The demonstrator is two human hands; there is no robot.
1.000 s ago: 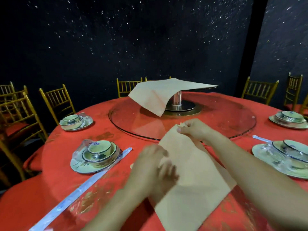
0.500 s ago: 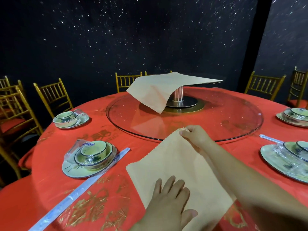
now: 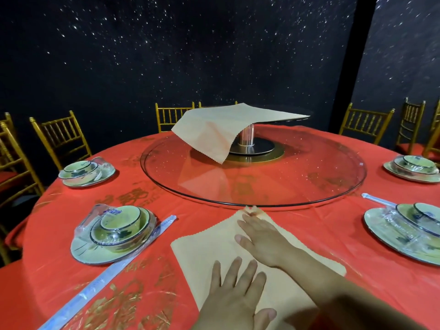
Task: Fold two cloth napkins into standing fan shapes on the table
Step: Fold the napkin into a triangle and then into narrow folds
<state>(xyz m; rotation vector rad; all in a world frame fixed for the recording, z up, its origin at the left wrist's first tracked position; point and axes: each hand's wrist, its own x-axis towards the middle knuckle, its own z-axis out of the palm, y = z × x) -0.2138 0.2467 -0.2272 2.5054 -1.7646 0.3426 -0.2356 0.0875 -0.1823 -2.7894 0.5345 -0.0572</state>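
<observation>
A beige cloth napkin lies flat as a diamond on the red tablecloth in front of me, its far corner near the glass turntable's edge. My left hand presses flat on the napkin's near part, fingers spread. My right hand lies flat on the napkin's far half, fingers straight and pointing left. A second beige napkin is draped over the raised centre stand, one corner hanging down.
A round glass turntable fills the table's middle. Wrapped bowl-and-plate sets stand at the near left, far left, near right and far right. Wrapped chopsticks lie at my left. Gold chairs ring the table.
My right hand let go of the napkin's far corner and now lies flat on the cloth. My left hand stays pressing the near part. The napkin lies flatter.
</observation>
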